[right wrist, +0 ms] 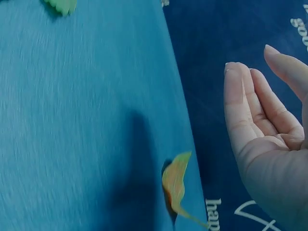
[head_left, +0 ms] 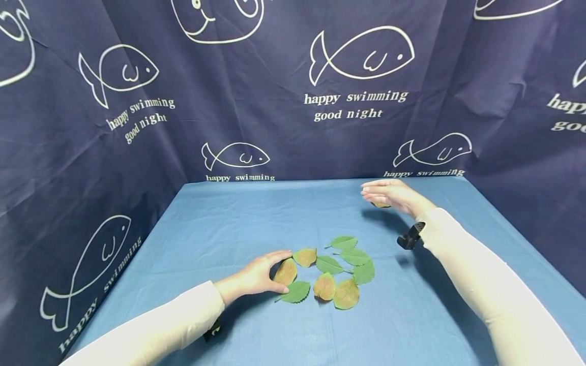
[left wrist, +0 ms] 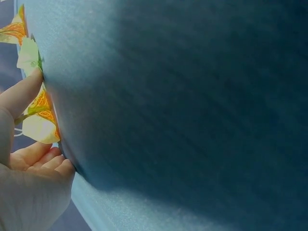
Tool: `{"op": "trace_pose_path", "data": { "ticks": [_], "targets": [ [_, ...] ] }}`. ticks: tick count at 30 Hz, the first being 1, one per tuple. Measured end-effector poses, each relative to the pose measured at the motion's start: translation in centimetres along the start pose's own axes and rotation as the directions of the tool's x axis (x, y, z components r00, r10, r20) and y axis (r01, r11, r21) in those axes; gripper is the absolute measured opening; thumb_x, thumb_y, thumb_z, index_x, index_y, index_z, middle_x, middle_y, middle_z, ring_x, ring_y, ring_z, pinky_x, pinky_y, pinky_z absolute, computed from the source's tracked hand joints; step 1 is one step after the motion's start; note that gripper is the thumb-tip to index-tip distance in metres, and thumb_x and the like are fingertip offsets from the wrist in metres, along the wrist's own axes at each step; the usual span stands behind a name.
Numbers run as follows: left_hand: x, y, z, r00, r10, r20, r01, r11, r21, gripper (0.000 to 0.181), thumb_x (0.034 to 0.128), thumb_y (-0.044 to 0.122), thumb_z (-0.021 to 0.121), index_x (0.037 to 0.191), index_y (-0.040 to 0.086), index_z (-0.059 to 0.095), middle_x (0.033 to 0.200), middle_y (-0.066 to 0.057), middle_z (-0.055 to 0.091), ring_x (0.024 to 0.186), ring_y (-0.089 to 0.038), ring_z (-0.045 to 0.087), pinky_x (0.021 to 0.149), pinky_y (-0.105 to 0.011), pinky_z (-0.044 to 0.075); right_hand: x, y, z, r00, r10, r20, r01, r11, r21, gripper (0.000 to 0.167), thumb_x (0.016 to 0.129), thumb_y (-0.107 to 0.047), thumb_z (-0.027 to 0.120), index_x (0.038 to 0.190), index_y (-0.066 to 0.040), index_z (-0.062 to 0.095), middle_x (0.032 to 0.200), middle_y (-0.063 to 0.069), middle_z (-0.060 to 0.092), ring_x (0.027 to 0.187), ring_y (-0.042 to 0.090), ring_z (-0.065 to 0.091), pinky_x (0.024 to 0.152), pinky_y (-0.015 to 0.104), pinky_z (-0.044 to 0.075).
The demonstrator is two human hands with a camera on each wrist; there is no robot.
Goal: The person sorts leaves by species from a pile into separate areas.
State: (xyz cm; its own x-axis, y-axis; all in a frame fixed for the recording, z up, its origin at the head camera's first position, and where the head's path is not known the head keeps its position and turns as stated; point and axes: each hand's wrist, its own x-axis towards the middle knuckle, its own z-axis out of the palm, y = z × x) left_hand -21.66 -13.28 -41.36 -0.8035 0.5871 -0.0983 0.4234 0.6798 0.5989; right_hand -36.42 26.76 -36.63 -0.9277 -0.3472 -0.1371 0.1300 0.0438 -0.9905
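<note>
My left hand arches beside a loose group of leaves, fingers and thumb spread. Its thumb touches or nearly touches a serrated green leaf. Between thumb and fingers lies a yellow-brown leaf, with another yellow-brown leaf by the fingertips. In the left wrist view, the left hand has nothing gripped. Over the back right of the table, my right hand hovers with fingers loosely bent. A yellow-brown leaf lies apart from that hand on the cloth, as the right wrist view shows.
More green leaves overlap in the group's right part. Two yellowish leaves lie at its front. A blue cloth covers the table. Dark curtains with white fish drawings hang behind and at both sides.
</note>
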Motion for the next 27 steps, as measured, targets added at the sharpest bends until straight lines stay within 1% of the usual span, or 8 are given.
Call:
{"op": "trace_pose_path", "data": {
  "ticks": [5, 7, 11, 15, 18, 20, 23, 27],
  "targets": [
    [-0.1, 0.0, -0.1, 1.0, 0.003, 0.0, -0.003, 1.0, 0.003, 0.08, 0.0793, 0.025, 0.081, 0.147, 0.01, 0.042, 0.154, -0.011, 0.038, 0.142, -0.036, 0.034, 0.112, -0.057, 0.032, 0.0, -0.6, 1.7, 1.0, 0.004, 0.005, -0.003, 1.0, -0.031, 0.054, 0.096, -0.011, 0.06, 0.14, 0.013, 0.04, 0.099, -0.004, 0.073, 0.098, 0.011, 0.069, 0.097, 0.029, 0.052],
    [-0.2, 0.0, -0.1, 1.0, 0.004, 0.0, -0.004, 1.0, 0.002, 0.08, 0.0789, 0.025, 0.081, 0.147, 0.009, 0.042, 0.154, -0.011, 0.038, 0.141, -0.036, 0.034, 0.112, -0.057, 0.032, 0.1, -0.8, 2.4, 1.0, 0.009, 0.019, -0.008, 0.999, -0.052, 0.054, 0.096, -0.012, 0.06, 0.14, 0.013, 0.04, 0.099, -0.005, 0.073, 0.097, 0.01, 0.069, 0.1, 0.031, 0.05],
    [-0.1, -0.1, -0.2, 1.0, -0.008, 0.002, 0.008, 1.0, 0.006, 0.081, 0.0791, 0.026, 0.081, 0.148, 0.011, 0.041, 0.155, -0.009, 0.037, 0.142, -0.035, 0.033, 0.112, -0.056, 0.033, 0.2, -1.0, 3.8, 0.998, 0.006, 0.055, -0.001, 0.996, -0.089, 0.051, 0.097, -0.011, 0.059, 0.138, 0.015, 0.041, 0.1, -0.003, 0.072, 0.096, 0.01, 0.069, 0.108, 0.04, 0.043],
    [0.0, 0.0, -0.1, 1.0, -0.03, 0.005, 0.03, 0.999, 0.014, 0.081, 0.0793, 0.027, 0.081, 0.148, 0.014, 0.041, 0.155, -0.007, 0.036, 0.143, -0.033, 0.033, 0.112, -0.055, 0.034, 0.2, -1.1, 5.0, 0.996, 0.019, 0.086, -0.007, 0.991, -0.131, 0.05, 0.095, -0.008, 0.061, 0.136, 0.015, 0.044, 0.103, -0.002, 0.072, 0.096, 0.011, 0.069, 0.108, 0.044, 0.043],
    [0.0, 0.1, 0.1, 0.999, -0.043, 0.006, 0.043, 0.999, 0.019, 0.082, 0.0792, 0.028, 0.081, 0.149, 0.014, 0.04, 0.155, -0.005, 0.036, 0.143, -0.032, 0.033, 0.112, -0.054, 0.034, 0.2, -1.1, 5.9, 0.994, 0.04, 0.104, -0.022, 0.986, -0.167, 0.051, 0.093, -0.009, 0.064, 0.135, 0.013, 0.047, 0.11, 0.002, 0.07, 0.098, 0.012, 0.069, 0.107, 0.045, 0.043],
    [0.0, 0.1, 0.1, 0.999, -0.048, 0.004, 0.048, 0.999, 0.015, 0.082, 0.0791, 0.028, 0.081, 0.149, 0.015, 0.041, 0.155, -0.005, 0.036, 0.143, -0.032, 0.032, 0.112, -0.054, 0.034, 0.1, -1.0, 6.4, 0.992, 0.042, 0.122, -0.016, 0.979, -0.204, 0.051, 0.093, -0.013, 0.065, 0.135, 0.012, 0.048, 0.117, 0.008, 0.068, 0.102, 0.016, 0.069, 0.109, 0.048, 0.041],
    [0.1, 0.1, 0.1, 0.999, -0.046, 0.002, 0.046, 0.999, 0.011, 0.082, 0.0787, 0.028, 0.081, 0.148, 0.013, 0.041, 0.155, -0.006, 0.037, 0.143, -0.032, 0.033, 0.112, -0.054, 0.033, 0.1, -0.8, 7.5, 0.988, 0.047, 0.146, -0.006, 0.964, -0.266, 0.051, 0.093, -0.018, 0.065, 0.133, 0.01, 0.051, 0.125, 0.016, 0.065, 0.111, 0.026, 0.066, 0.107, 0.047, 0.044],
    [0.0, 0.1, 0.1, 0.999, -0.042, 0.001, 0.042, 0.999, 0.01, 0.081, 0.079, 0.028, 0.081, 0.148, 0.012, 0.041, 0.155, -0.007, 0.037, 0.143, -0.033, 0.033, 0.113, -0.054, 0.033, -0.2, -0.3, 8.9, 0.977, 0.061, 0.204, 0.004, 0.952, -0.305, 0.05, 0.093, -0.018, 0.064, 0.132, 0.01, 0.052, 0.129, 0.025, 0.06, 0.118, 0.038, 0.059, 0.105, 0.046, 0.046]
  ]
}}
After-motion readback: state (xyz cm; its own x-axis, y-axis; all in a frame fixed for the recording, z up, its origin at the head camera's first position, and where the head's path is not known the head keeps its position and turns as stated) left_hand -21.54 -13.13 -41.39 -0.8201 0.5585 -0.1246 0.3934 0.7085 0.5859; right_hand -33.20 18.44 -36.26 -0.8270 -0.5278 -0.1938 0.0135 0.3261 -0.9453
